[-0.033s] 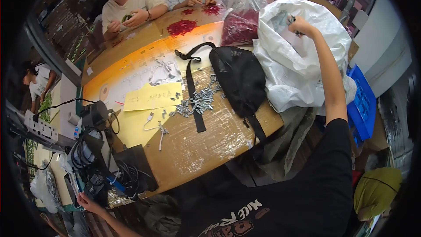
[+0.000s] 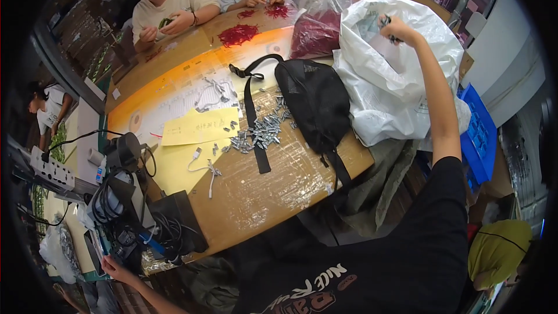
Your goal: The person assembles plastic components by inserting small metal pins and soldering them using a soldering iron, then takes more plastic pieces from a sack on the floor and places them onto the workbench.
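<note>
At the upper right, my right hand [image 2: 399,30] reaches into the mouth of a large white woven bag [image 2: 389,104]. Its fingers are curled round several small grey metal pieces [image 2: 386,22]. Similar small grey metal pieces [image 2: 264,134] lie in a loose pile on the table, partly on a black strap. That strap belongs to a black sling bag [image 2: 314,102], just left of the white bag. At the lower left, my left hand [image 2: 114,268] has its fingertips pressed at the edge of a flat device beside tangled cables [image 2: 165,232]; its exact hold is unclear.
Yellow paper sheets [image 2: 200,127], a short white cable [image 2: 210,174] and more cables [image 2: 212,93] lie on the table. A clear bag of red pieces [image 2: 317,32] stands behind. Two people work across the table near red piles [image 2: 238,35]. A blue crate [image 2: 479,136] stands right.
The whole view has shifted slightly to the left and up. Both hands keep nearly the same places, the right one still at the white bag's mouth.
</note>
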